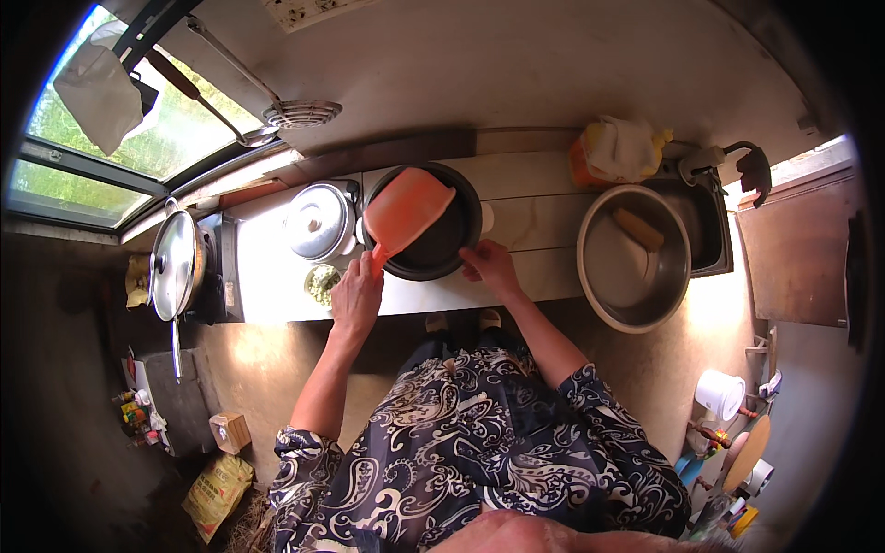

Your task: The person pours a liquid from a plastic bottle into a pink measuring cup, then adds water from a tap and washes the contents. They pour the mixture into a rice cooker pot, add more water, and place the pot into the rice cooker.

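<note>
My left hand (358, 290) grips the handle of an orange plastic water dipper (409, 211), which is tilted over a round dark pot (453, 243) on the tiled counter. What the dipper holds cannot be seen. At the pot's lower right rim is my right hand (489, 266), its thumb and fingers close together at the edge; whether they pinch the rim is unclear. To the left of the pot stand a white pot with a metal lid (314, 222) and a small bowl of chopped pale green food (323, 285).
A large metal basin (584, 276) with a brown object inside overlaps the counter's front edge, beside the sink (712, 266). At the far left, a lidded frying pan (174, 266) sits on a stove. A ladle (259, 137) and a wire skimmer (302, 115) hang near the window.
</note>
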Motion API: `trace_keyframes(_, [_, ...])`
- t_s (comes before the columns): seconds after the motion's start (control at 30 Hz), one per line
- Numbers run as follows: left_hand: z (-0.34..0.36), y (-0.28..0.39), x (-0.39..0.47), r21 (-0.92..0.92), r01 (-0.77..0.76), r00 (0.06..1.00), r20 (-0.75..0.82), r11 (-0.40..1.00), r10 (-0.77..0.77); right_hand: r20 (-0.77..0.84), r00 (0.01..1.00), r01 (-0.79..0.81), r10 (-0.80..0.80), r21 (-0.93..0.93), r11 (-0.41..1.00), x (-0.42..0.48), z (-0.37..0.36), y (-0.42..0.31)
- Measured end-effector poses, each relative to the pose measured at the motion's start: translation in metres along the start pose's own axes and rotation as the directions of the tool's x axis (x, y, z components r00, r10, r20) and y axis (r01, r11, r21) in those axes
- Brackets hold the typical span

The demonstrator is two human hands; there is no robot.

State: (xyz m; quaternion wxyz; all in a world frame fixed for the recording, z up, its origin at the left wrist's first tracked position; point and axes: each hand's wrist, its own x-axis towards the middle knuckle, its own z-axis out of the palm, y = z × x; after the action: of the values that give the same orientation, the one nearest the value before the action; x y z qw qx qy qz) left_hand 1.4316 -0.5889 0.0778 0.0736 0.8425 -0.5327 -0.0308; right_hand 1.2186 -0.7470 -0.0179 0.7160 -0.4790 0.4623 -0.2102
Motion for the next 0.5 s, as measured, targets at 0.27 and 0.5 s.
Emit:
trace_keyframes(0.27, [0.031,0.000,-0.011,0.038,-0.052,0.980,-0.190,0.998,0.058,0.039,0.999,0.006,-0.008,0.061,0.998,0.002,-0.004,0.006])
trace_keyframes(0.5, [0.022,0.001,-0.006,-0.009,-0.058,0.963,-0.265,0.998,0.054,0.054,0.998,-0.049,0.043,0.112,0.993,0.003,-0.005,0.007])
